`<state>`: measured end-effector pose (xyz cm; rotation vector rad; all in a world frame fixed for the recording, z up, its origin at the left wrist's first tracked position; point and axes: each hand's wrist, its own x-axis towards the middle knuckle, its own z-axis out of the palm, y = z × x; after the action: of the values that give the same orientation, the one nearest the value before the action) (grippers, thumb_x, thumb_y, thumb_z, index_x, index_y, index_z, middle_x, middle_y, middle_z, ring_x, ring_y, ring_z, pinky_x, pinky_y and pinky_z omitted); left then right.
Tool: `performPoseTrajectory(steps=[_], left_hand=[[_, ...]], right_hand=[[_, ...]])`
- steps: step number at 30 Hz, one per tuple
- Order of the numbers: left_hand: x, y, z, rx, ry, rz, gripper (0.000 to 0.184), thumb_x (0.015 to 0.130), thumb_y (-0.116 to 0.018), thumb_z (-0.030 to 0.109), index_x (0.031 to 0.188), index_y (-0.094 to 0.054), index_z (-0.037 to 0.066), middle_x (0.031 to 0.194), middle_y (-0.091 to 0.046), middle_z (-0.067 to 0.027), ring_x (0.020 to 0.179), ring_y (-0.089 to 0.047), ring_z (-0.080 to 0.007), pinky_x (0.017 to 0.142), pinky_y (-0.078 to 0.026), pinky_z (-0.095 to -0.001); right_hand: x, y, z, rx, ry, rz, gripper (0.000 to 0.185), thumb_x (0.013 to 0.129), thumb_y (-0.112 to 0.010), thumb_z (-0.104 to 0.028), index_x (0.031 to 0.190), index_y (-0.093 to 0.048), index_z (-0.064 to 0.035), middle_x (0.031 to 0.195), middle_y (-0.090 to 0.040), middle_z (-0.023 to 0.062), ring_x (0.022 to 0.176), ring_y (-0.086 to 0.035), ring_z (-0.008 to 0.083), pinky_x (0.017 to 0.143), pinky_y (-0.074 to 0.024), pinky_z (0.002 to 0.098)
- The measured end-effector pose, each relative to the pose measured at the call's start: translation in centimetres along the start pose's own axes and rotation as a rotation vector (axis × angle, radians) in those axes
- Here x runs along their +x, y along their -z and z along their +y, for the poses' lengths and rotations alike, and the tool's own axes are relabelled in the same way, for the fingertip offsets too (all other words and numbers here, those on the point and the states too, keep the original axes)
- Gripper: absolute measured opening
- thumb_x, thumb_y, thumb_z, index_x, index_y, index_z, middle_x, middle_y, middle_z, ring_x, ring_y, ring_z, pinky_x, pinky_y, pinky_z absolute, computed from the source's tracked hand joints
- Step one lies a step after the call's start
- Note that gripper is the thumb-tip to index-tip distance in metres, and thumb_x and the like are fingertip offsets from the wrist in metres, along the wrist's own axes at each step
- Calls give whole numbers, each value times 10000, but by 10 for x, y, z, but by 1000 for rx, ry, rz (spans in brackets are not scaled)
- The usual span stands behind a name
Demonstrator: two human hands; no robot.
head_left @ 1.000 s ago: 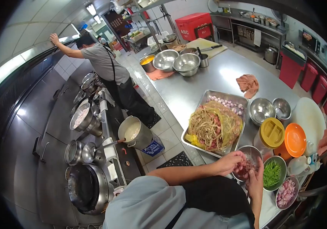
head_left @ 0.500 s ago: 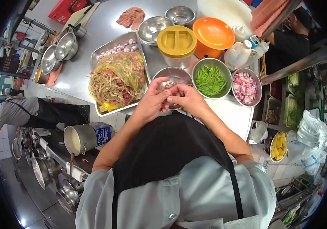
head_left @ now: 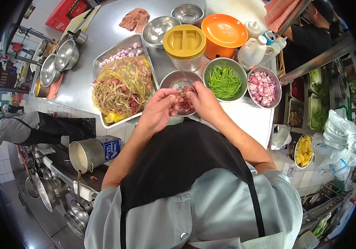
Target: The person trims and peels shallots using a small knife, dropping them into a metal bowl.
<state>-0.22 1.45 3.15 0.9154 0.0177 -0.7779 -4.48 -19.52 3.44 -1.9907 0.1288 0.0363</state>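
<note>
Over a steel bowl (head_left: 167,81) with reddish skins in it, my two hands work close together. My left hand (head_left: 159,107) is closed, its thumb and fingers pinched round a small reddish shallot (head_left: 181,98) that is mostly hidden. Just beside it, my right hand (head_left: 205,102) is closed in a pinch; what lies between its fingertips is too small to make out. To the left, a yellow net bag (head_left: 134,72) of shallots with dry roots lies on a metal tray (head_left: 155,68), with several peeled shallots (head_left: 122,55) behind it.
Right of my hands stand a bowl of cut green stalks (head_left: 224,81) and a bowl of peeled shallots (head_left: 263,89). Behind are a yellow-lidded tub (head_left: 184,43), an orange container (head_left: 224,31) and plastic bottles (head_left: 252,52). Co-workers stand at far left (head_left: 20,128) and upper right (head_left: 311,43).
My hands have drawn slightly apart, the right fingertips lifting away from the left. More of the reddish skins in the bowl shows. The whole view has shifted slightly.
</note>
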Motion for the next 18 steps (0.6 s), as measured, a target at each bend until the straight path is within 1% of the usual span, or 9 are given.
performPoseTrajectory(steps=[1,4,7,10,13,15,18], left_hand=[[-2,-3,2,-84,-10,19,225,1038,-654,77,1254,-604,40,1085,-713,-105,894,-668,-165,738,-534,-306],[-2,5,0,-145,-22,58,266,1041,-642,77,1301,-612,28,1131,-722,-115,943,-679,-175,790,-542,-308],[1,9,-4,-115,-91,15,249,1039,-648,76,1282,-622,24,1132,-724,-108,941,-678,-176,815,-547,-307],[2,10,-4,-81,-106,-14,246,1040,-651,76,1279,-614,31,1158,-722,-108,966,-688,-180,832,-554,-321],[4,10,-7,-45,-161,1,239,1046,-645,73,1277,-599,35,1179,-717,-108,1014,-701,-190,852,-565,-339],[3,3,-6,-50,-200,7,239,1044,-647,65,1275,-590,41,1187,-714,-107,1041,-706,-201,865,-571,-349],[3,-1,-6,-45,-238,19,239,1034,-657,46,1262,-585,43,1193,-711,-110,1060,-708,-216,885,-577,-360]], right_hand=[[0,3,0,57,11,-12,270,995,-659,-154,1186,-606,29,1062,-718,277,1026,-704,447,872,-547,482],[-2,7,3,18,68,-84,316,982,-684,-106,1264,-606,13,1057,-724,186,975,-707,247,875,-548,392],[-2,10,-5,-8,-77,-184,357,1003,-680,-140,1326,-605,-7,1107,-724,165,992,-693,203,881,-548,375],[-3,12,-9,192,74,-253,420,1041,-625,-221,1396,-578,-2,1118,-743,214,1042,-724,319,900,-547,416],[-9,5,-9,418,49,-280,431,1081,-565,-223,1438,-557,18,1170,-729,182,1075,-698,240,906,-538,385],[-13,4,-17,388,-31,-327,440,1086,-552,-195,1465,-535,27,1224,-706,176,1101,-679,223,929,-531,374],[-16,0,-21,381,-50,-326,455,1087,-546,-169,1497,-503,24,1277,-679,172,1127,-664,217,967,-520,363]])
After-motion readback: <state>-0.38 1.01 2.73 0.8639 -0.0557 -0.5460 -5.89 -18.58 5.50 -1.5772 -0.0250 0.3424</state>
